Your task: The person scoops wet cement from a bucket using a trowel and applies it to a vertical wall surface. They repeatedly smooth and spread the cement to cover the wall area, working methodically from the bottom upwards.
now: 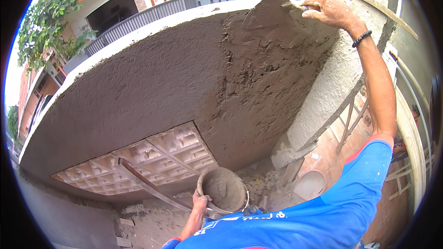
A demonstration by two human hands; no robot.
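High on the right, my right hand (pixel 330 11) is closed round the handle of a trowel. The trowel's mortar-coated blade (pixel 272 10) lies against the top edge of a wall (pixel 152 69) covered in wet grey plaster. Below it the plaster is rough and pitted; farther left it looks smoother. Down by my body, my left hand (pixel 200 202) grips the rim of a bucket (pixel 201 185). Grey mortar (pixel 224 191) sits inside the bucket, with a thin wire handle at its side.
A patterned block panel (pixel 157 154) is set low in the wall, and a wooden plank (pixel 147 185) leans across it. A rough pale column (pixel 323 92) stands at the right. A round pale basin (pixel 310 184) rests on the floor. Another person (pixel 400 147) is at the far right.
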